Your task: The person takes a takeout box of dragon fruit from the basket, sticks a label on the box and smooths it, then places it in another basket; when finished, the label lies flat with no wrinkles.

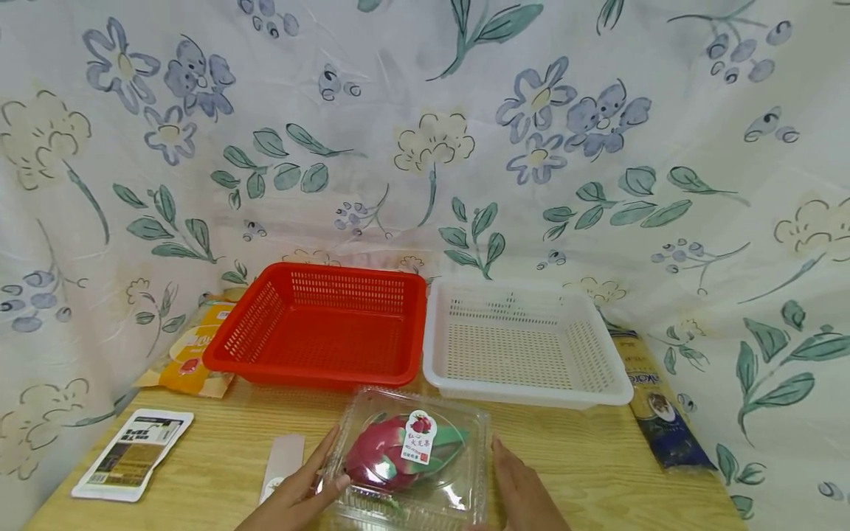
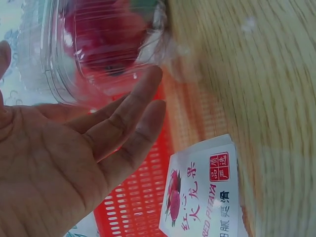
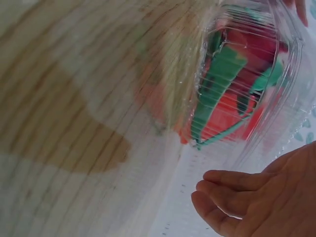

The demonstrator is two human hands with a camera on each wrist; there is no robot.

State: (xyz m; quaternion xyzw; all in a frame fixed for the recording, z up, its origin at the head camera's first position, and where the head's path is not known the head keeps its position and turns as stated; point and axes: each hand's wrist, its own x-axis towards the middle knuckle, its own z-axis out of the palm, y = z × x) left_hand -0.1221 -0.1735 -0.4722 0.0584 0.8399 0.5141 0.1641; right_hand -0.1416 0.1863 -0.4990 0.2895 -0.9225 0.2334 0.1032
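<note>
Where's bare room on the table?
Bare wood between right hand and blue-gold packet, in front of white basket; smaller patch between white pouch and pale card. Crowded: around clear box, card beside left hand.

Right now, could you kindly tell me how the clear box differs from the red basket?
The clear box is transparent and covered; the red basket is opaque and open-topped. The clear box holds a dragon fruit, while the red basket is empty. Both have roughly rectangular outlines.

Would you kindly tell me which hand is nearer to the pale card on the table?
Left. The left hand is just beside the card, at the left side of the clear container; the right hand is farther off, at the container's right side.
</note>
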